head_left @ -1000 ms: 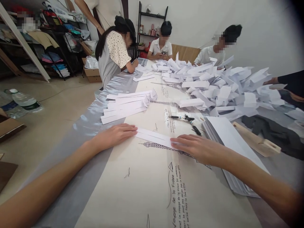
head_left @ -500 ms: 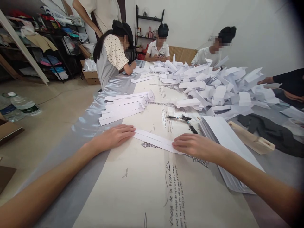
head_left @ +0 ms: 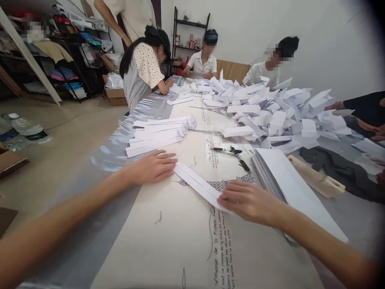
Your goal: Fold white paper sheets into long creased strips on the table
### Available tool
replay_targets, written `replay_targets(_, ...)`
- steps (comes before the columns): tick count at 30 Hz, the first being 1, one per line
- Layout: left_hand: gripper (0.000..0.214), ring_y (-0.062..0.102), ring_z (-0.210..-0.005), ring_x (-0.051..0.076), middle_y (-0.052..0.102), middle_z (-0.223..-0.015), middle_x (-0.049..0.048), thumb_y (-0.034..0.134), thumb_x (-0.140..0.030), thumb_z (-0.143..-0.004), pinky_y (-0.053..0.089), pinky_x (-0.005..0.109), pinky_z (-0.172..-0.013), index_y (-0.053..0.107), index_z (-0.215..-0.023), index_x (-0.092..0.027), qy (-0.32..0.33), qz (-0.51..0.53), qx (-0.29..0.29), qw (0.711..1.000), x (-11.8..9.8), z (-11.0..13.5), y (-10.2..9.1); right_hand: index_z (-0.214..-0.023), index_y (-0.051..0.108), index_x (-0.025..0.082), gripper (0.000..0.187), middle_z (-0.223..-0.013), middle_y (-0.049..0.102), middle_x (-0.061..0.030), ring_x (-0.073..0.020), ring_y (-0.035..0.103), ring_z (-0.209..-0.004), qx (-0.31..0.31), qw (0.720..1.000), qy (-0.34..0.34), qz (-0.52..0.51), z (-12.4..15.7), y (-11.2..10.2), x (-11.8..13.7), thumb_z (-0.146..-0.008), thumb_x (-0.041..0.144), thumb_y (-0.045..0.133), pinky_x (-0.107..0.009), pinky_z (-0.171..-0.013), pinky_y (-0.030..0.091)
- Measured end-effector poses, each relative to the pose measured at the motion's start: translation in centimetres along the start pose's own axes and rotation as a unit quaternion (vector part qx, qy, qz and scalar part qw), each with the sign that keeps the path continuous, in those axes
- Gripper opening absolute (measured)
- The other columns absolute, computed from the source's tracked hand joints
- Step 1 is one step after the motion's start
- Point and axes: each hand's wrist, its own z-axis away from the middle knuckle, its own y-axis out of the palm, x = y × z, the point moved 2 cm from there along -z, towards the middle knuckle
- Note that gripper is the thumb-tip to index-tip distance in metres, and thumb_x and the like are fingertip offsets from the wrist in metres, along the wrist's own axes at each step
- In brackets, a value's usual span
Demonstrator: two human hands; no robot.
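A folded white paper strip [head_left: 197, 182] lies slantwise over the printed tablecloth [head_left: 177, 233]. My left hand [head_left: 155, 166] rests at its upper left end, fingers stretched out and slightly spread, their tips touching the paper. At the lower right end my right hand [head_left: 248, 198] has its fingers curled and closed on the strip; its thumb is mostly hidden. Just beyond my left hand lie several flat folded paper strips [head_left: 158, 134]. To the right of my right hand is a stack of white paper sheets [head_left: 288, 176].
Black pens [head_left: 230, 150] lie ahead of my right hand. A big heap of folded papers [head_left: 270, 108] covers the far right, near a wooden block [head_left: 315, 176] and dark cloth [head_left: 345, 172]. Other people sit around the table. Water bottles [head_left: 28, 128] stand on the floor, left.
My right hand has drawn the strip's right end nearer to me, so the strip slants more steeply. My left hand's fingers have spread and shifted slightly right. The top sheet of the stack looks shifted.
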Motion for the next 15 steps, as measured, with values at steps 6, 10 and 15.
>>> replay_targets(6,0.039,0.065,-0.124,0.027,0.071,-0.128,0.0136,0.039,-0.042,-0.110,0.042,0.044,-0.113,0.069,-0.113,-0.017,0.020,0.008,0.023,1.000,0.2,-3.0,0.2,-0.096,0.067,0.014,0.019,-0.094,0.071,-0.0079,-0.0203,0.065,-0.086,-0.054,0.998,0.003,-0.021,-1.1,1.5,3.1,-0.099,0.003,0.052,-0.037,-0.079,0.059)
replay_targets(10,0.044,0.069,-0.106,0.028,0.072,-0.117,0.0167,0.040,-0.049,-0.109,0.050,0.041,-0.097,0.065,-0.109,-0.014,-0.017,-0.001,0.017,1.000,-0.7,-3.6,1.0,-0.100,0.068,0.013,0.017,-0.109,0.074,-0.0118,-0.0216,0.070,-0.098,-0.067,0.997,-0.012,-0.046,-1.9,1.8,3.3,-0.099,0.004,0.053,-0.037,-0.085,0.061)
replay_targets(15,0.050,0.067,-0.103,0.031,0.069,-0.115,0.0188,0.038,-0.055,-0.107,0.050,0.042,-0.091,0.062,-0.113,-0.011,-0.050,-0.012,0.014,0.999,-1.1,-3.3,1.5,-0.110,0.067,0.015,0.018,-0.099,0.077,-0.0071,-0.0183,0.071,-0.087,-0.090,0.992,0.003,-0.090,-2.3,2.3,2.7,-0.100,0.006,0.055,-0.034,-0.076,0.059)
